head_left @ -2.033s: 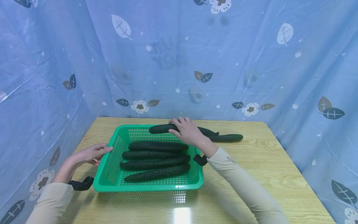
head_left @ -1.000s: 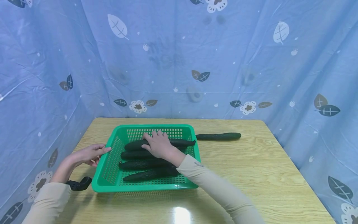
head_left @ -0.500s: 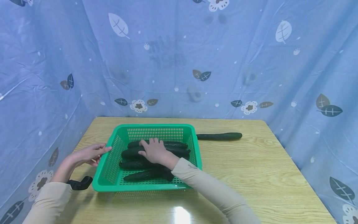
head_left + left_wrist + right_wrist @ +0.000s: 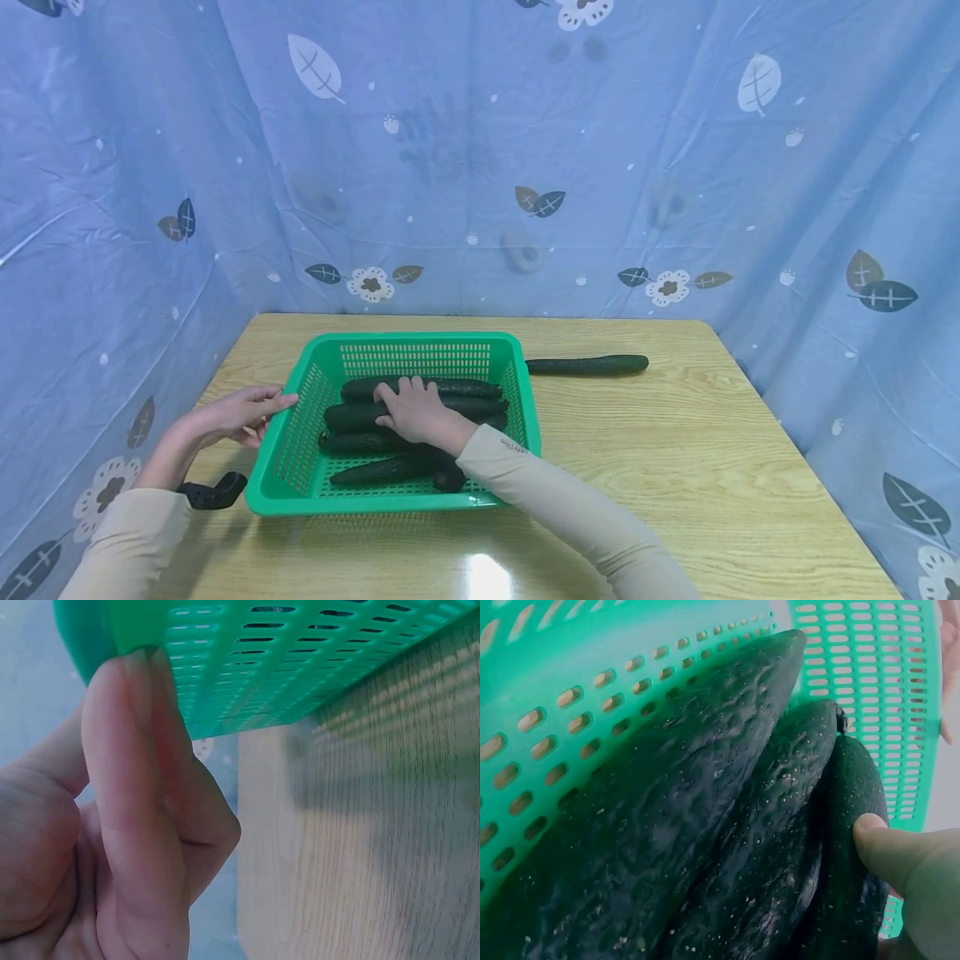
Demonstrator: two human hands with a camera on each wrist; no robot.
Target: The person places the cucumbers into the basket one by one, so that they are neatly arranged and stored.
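My left hand [image 4: 238, 412] pinches the left rim of a green plastic basket [image 4: 375, 505], thumb on top. In the left wrist view its fingertips [image 4: 139, 690] press against the basket's edge from below. My right hand [image 4: 416, 412] reaches into the basket and grips a dark green cucumber [image 4: 348, 417] lying second from the back. From the right wrist view, the thumb [image 4: 885, 840] lies across the gripped cucumber [image 4: 855, 787]. Other cucumbers lie roughly side by side, one behind [image 4: 465, 387] and others in front [image 4: 375, 472]. My forearm and wrist device hide their right ends.
One more cucumber [image 4: 592, 365] lies on the wooden table [image 4: 675, 467], just outside the basket's right side. A blue patterned curtain [image 4: 480, 167] stands behind the table and along both sides.
My right hand has carried the cucumber from above the far right rim down into the basket and nearer to me, among the others. My left hand has stayed on the rim.
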